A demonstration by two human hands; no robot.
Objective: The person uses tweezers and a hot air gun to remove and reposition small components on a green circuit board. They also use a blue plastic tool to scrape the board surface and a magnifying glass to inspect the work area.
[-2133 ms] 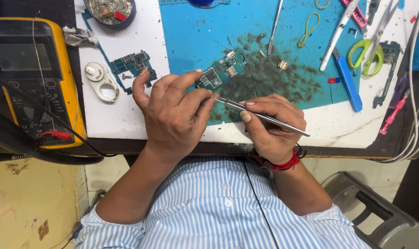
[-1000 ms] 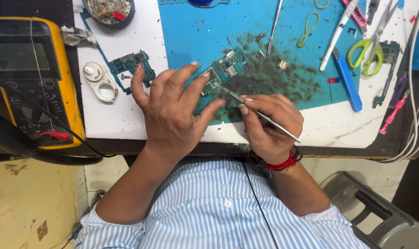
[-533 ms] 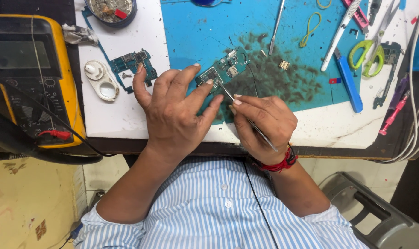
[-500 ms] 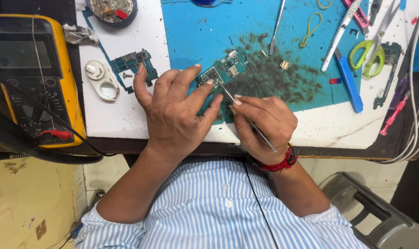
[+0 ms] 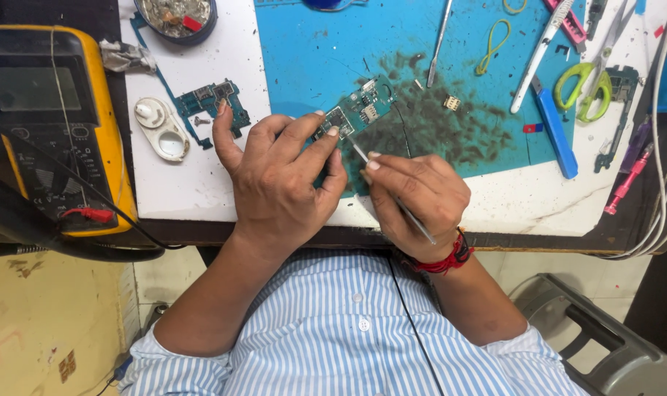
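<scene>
Circuit board point(image 5: 357, 111) is pinned flat on blue mat point(image 5: 304, 59) under left hand point(image 5: 278, 183) fingertips for steadiness; thin metal probe point(image 5: 392, 198) is pinched pen-like by right hand point(image 5: 418, 202), tip touching board just beside left fingers

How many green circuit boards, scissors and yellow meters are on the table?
Green circuit boards: 2, one under the left hand and the right hand, one loose
Scissors: 1
Yellow multimeter: 1
Total: 4
</scene>
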